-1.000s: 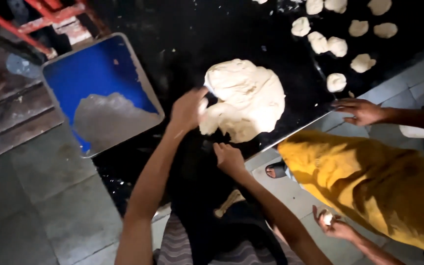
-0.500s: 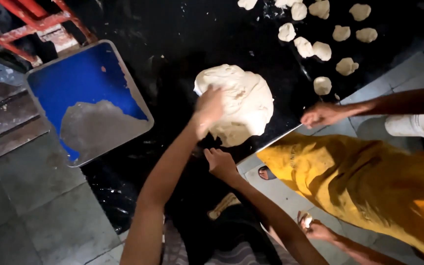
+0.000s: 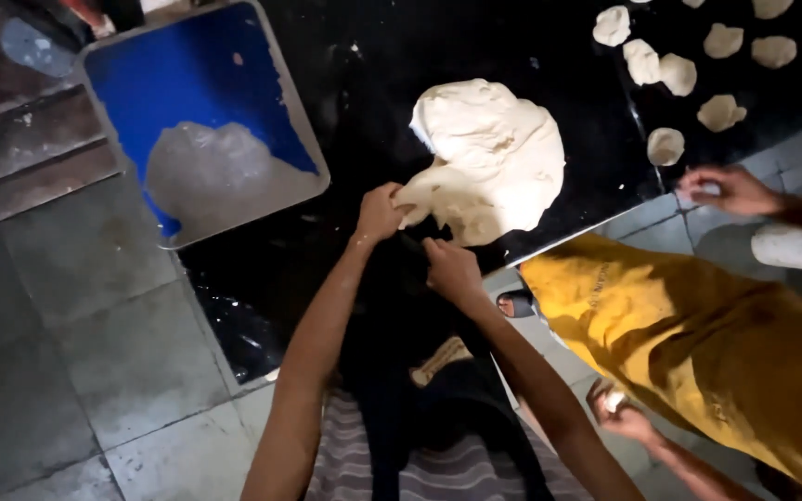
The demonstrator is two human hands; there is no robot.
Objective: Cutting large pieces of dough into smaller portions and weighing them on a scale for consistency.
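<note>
A big pale lump of dough (image 3: 494, 158) lies on a black worktop (image 3: 392, 83). My left hand (image 3: 381, 211) pinches the dough's near left edge, fingers closed on it. Just to the right, my right hand (image 3: 452, 269) is closed at the worktop's near edge below the dough; whether it holds a bit of dough is hidden.
A blue tray (image 3: 187, 83) with a heap of white flour (image 3: 206, 172) sits at the left. Several small dough pieces (image 3: 666, 146) lie at the far right. A person in yellow (image 3: 698, 334) stands at right, one hand (image 3: 730, 190) on the worktop edge, the other (image 3: 619, 413) holding something small and white.
My left hand has slid from the top of the dough down to its near left edge. The other person's hand drew back along the worktop edge. The view shifted.
</note>
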